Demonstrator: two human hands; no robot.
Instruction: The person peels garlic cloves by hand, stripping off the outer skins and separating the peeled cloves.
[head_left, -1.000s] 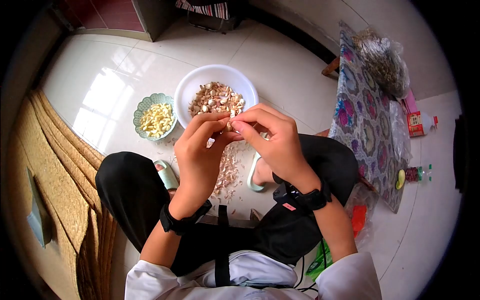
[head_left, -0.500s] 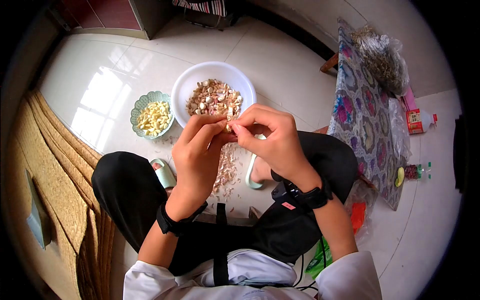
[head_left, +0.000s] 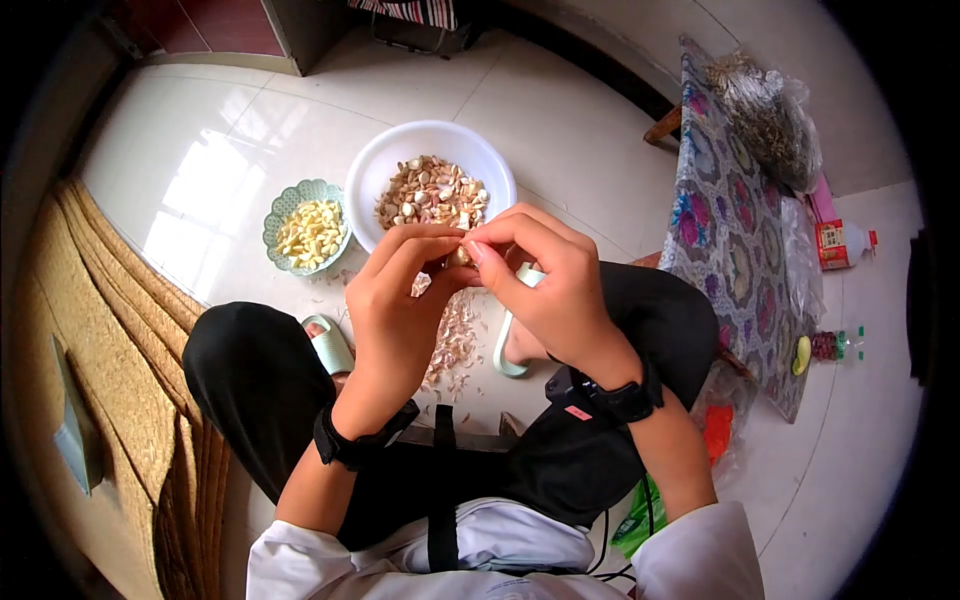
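Note:
My left hand (head_left: 405, 290) and my right hand (head_left: 545, 270) meet at the fingertips, just below the near rim of a white basin (head_left: 362, 185). Between them they pinch a garlic clove (head_left: 460, 257), mostly covered by the fingers. Unpeeled cloves (head_left: 425, 190) fill the bottom of the basin. To its left, a green scalloped bowl (head_left: 273, 228) holds pale peeled cloves (head_left: 310, 235). Loose papery skins (head_left: 455, 345) are scattered on the floor beneath my hands.
Woven mats (head_left: 120, 350) lean at the left beside my knee. At the right stands a low table with a flowered cloth (head_left: 715, 240), with plastic bags on it. Bottles (head_left: 845, 245) are past the table. Slippered feet (head_left: 330, 345) rest on the floor.
My fingertips have shifted slightly around the clove, and the right fingers now cover more of it. The arms have hardly moved.

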